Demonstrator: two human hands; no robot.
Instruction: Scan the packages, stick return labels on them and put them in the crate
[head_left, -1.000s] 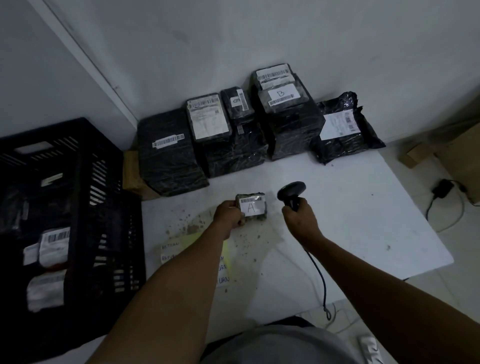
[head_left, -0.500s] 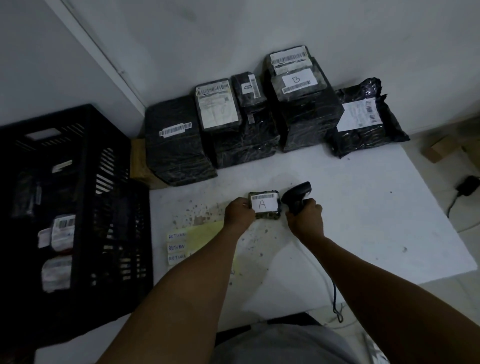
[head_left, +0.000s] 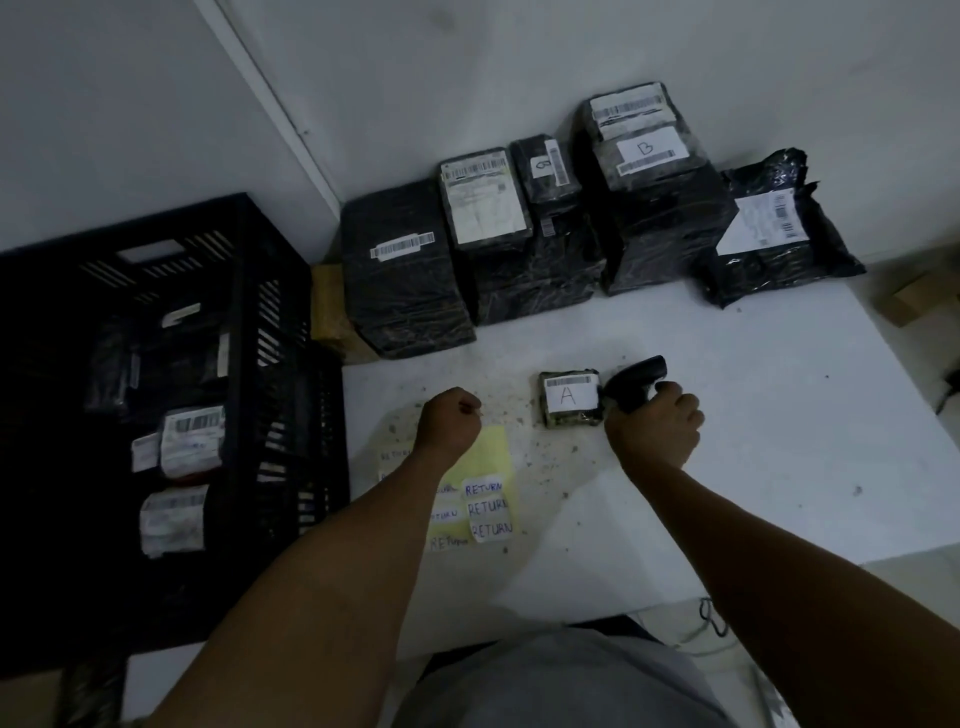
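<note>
A small dark package (head_left: 570, 399) with a white label marked A lies flat on the white table (head_left: 753, 441). My right hand (head_left: 653, 428) grips a black barcode scanner (head_left: 635, 383) just right of it, the scanner head close to the package. My left hand (head_left: 451, 420) hovers over the top of a yellow sheet (head_left: 491, 457) of white RETURN labels (head_left: 487, 506), fingers curled, holding nothing that I can see. The black crate (head_left: 249, 291) stands at the left with several labelled packages inside.
Several black-wrapped packages (head_left: 519, 244) stand in a row along the back wall, one marked B (head_left: 647, 150), and a black poly bag (head_left: 774, 244) at the right. A brown box (head_left: 330, 306) sits between crate and row. The scanner cable (head_left: 711, 613) hangs off the front edge.
My left hand has let go of the A package, which now lies on the table, and moved left over the label sheet. My right hand stays beside the package with the scanner.
</note>
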